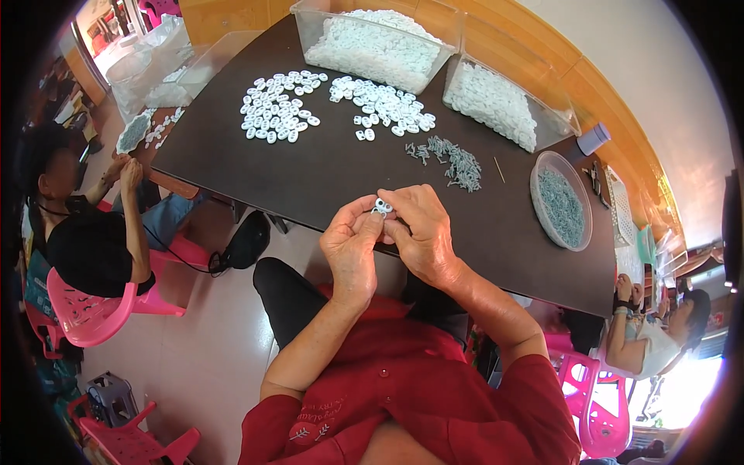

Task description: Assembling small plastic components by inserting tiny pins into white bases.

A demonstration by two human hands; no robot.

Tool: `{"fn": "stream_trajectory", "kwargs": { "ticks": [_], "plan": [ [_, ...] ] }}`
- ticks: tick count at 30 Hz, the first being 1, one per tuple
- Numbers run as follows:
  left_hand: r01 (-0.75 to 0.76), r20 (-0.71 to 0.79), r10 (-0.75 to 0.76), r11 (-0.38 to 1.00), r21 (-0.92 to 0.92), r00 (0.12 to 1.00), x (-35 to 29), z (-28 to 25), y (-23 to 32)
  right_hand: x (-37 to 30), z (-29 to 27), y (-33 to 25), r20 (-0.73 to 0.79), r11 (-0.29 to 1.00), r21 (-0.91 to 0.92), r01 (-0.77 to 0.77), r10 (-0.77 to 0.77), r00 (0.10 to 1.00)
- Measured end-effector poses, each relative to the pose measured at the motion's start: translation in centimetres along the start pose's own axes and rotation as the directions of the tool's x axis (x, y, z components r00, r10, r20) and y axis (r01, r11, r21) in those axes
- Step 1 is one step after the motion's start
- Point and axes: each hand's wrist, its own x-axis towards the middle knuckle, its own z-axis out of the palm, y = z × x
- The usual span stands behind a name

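Note:
Both my hands meet just over the near edge of the dark table (325,190). Between them is a small white plastic piece with dark round holes (382,206). My left hand (353,240) is closed, pinching it from the left with thumb and fingers. From the right, the thumb and fingertips of my right hand (422,232) close on the same piece. My fingers hide much of it. Beyond my hands lie a pile of white oval pieces (275,108), a second pile of white pieces (384,105) and a heap of small grey-blue screw-like parts (457,163).
Two clear bins (434,77) of white pieces stand along the far side. At right are a round tub (535,190) of grey-blue parts, a purple-lidded container (594,138) and a thin stick (499,170). A person (93,225) sits at left, another (659,341) at right, near pink chairs (89,310).

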Motion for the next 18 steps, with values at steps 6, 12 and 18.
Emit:
{"fn": "stream_trajectory", "kwargs": {
  "ticks": [6, 12, 18],
  "plan": [
    [0.035, 0.071, -0.042, 0.994, 0.104, 0.997, 0.5, -0.5, 0.6, -0.2, 0.0, 0.3, 0.013, 0.999, 0.036, -0.031, 0.031, 0.999],
    [0.019, 0.095, -0.040, 0.978, 0.208, 0.995, 1.1, -1.1, 0.9, -0.2, -0.4, 0.5, 0.049, 1.000, 0.015, -0.027, 0.026, 0.998],
    [0.094, 0.080, -0.107, 0.984, 0.150, 0.991, 1.4, -0.9, 1.5, -0.2, -0.5, 0.1, 0.073, 0.998, 0.056, -0.029, 0.025, 0.997]
  ]
}}
